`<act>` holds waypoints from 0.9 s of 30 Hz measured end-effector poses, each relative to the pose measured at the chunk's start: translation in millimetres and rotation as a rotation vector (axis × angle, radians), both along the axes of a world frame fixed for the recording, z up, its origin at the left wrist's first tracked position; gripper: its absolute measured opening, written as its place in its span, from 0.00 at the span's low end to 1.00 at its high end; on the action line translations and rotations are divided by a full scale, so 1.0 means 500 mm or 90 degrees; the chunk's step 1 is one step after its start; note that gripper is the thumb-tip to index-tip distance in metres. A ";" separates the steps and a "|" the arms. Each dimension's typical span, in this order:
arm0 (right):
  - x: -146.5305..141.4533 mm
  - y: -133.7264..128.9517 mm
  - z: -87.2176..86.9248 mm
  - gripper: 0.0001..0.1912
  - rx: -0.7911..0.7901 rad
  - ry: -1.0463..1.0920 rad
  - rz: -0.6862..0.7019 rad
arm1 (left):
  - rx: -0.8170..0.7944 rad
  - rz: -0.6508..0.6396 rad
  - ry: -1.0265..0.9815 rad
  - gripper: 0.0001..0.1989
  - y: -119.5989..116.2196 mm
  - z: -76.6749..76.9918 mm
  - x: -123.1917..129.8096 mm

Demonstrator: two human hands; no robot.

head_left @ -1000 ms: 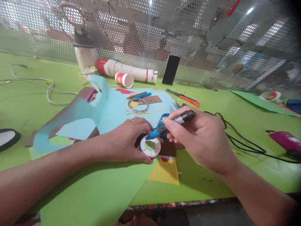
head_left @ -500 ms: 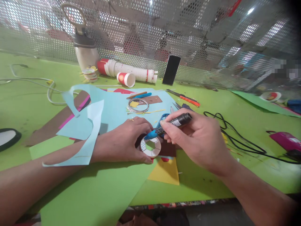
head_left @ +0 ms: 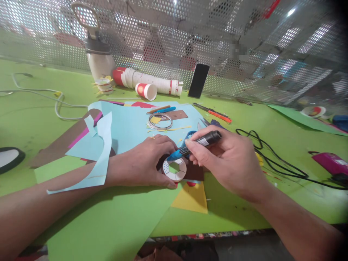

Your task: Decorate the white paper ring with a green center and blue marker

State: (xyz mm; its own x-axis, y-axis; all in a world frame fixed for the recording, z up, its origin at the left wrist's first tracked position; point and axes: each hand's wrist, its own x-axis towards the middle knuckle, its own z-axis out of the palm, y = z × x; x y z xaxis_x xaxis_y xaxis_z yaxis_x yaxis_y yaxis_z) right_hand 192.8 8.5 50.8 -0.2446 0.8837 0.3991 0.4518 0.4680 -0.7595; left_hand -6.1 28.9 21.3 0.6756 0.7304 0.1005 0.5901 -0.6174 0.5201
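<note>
My left hand [head_left: 146,161] rests on the papers, its thumb and fingers gripping the left side of a white ring [head_left: 178,176]. Black lines divide the ring into sections, and blue dots mark its left part. Between the fingers of my right hand [head_left: 225,159] is a marker [head_left: 202,142] with a black rear end and a blue front, its tip at the ring's upper left edge. A cut strip of light blue paper [head_left: 102,159] lies across my left forearm. Blue-handled scissors [head_left: 190,135] are partly hidden behind the marker.
Behind the papers stand a phone [head_left: 199,80], a large bottle [head_left: 100,61] and a lying stack of paper cups [head_left: 152,82]. A roll of tape [head_left: 160,121] sits on blue paper. Black cable [head_left: 280,165] and a magenta object [head_left: 330,163] lie at right.
The light blue paper strip over my left forearm has sagged and shifted, its upper loop now lower and folded. My hands, the marker and the ring have hardly moved.
</note>
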 end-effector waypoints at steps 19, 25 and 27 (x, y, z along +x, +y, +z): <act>-0.002 0.000 0.001 0.12 0.014 -0.023 -0.013 | 0.010 0.005 0.000 0.26 0.000 0.000 0.002; 0.001 0.003 -0.006 0.14 -0.005 0.001 -0.007 | 0.012 0.006 0.003 0.23 0.000 0.000 0.002; 0.001 0.002 -0.006 0.14 -0.001 0.005 -0.007 | 0.010 0.006 0.003 0.23 -0.001 0.000 0.001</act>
State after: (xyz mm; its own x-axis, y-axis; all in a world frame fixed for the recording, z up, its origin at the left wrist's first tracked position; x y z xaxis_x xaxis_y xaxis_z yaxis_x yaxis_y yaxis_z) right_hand 193.5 9.7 47.8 -0.2317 0.8872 0.3989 0.4510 0.4613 -0.7640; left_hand -5.6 28.5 21.3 0.6697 0.7345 0.1092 0.5979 -0.6206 0.5074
